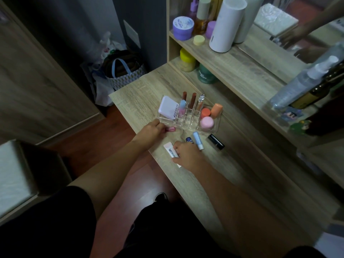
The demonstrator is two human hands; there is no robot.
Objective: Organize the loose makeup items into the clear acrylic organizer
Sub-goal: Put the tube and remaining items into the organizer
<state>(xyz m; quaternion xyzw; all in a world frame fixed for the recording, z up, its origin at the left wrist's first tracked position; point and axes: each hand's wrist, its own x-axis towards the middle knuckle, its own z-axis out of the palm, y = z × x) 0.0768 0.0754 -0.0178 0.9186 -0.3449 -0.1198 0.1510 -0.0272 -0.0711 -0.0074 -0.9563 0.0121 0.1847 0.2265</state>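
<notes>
The clear acrylic organizer [216,125] stands on the wooden vanity top. It holds a lilac compact [167,107], several upright lip tubes [193,101] and round pink and orange pots [207,122]. My left hand [150,131] grips a small pink tube [170,129] lying just in front of the organizer. Over a white lip-balm tube [169,150] near the table's front edge, my right hand [188,155] closes its fingers. Loose beside it lie a dark blue tube [189,140], a light blue stick [197,140] and a black lipstick [216,141].
A shelf behind the organizer carries jars and a tall white cylinder [226,25]. A mirror [290,34] and spray bottles [305,82] stand at the right. Bags [122,71] sit on the floor left of the table, and a stool [16,174] is at the lower left.
</notes>
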